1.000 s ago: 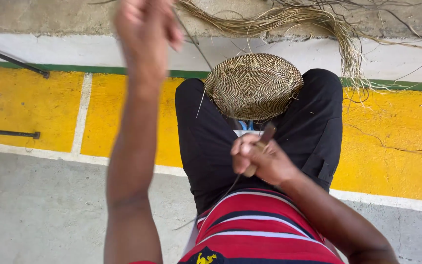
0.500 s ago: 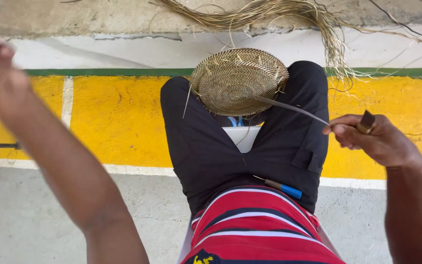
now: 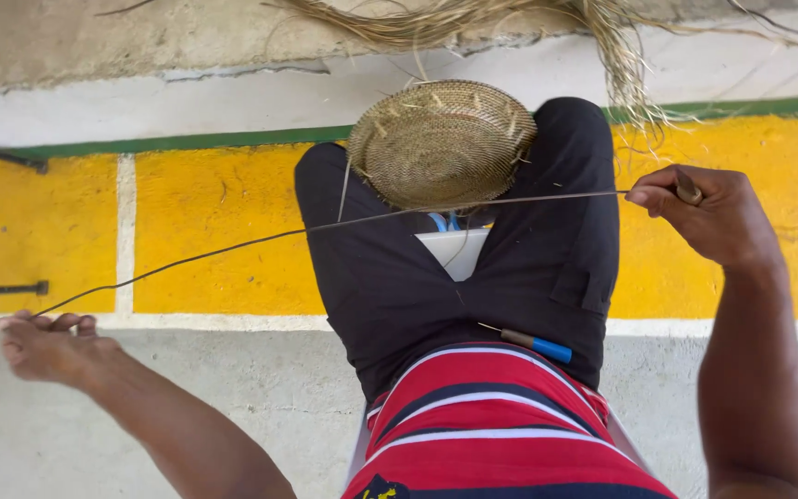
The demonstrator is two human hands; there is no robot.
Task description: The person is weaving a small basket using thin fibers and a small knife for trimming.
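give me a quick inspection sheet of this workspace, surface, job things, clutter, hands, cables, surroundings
surface: the person's lap in dark trousers, above a grey concrete floor.
job's things: round woven basket resting on the knees; long thin fibre strand stretched between both hands.
clutter: blue-handled tool lying on the lap; white item between the thighs.
grippers: left hand closed on one strand end; right hand pinching the other end, fingers closed.
cables: nothing seen.
surroundings: yellow painted band with a green stripe; loose dried fibre bundle on the ledge.
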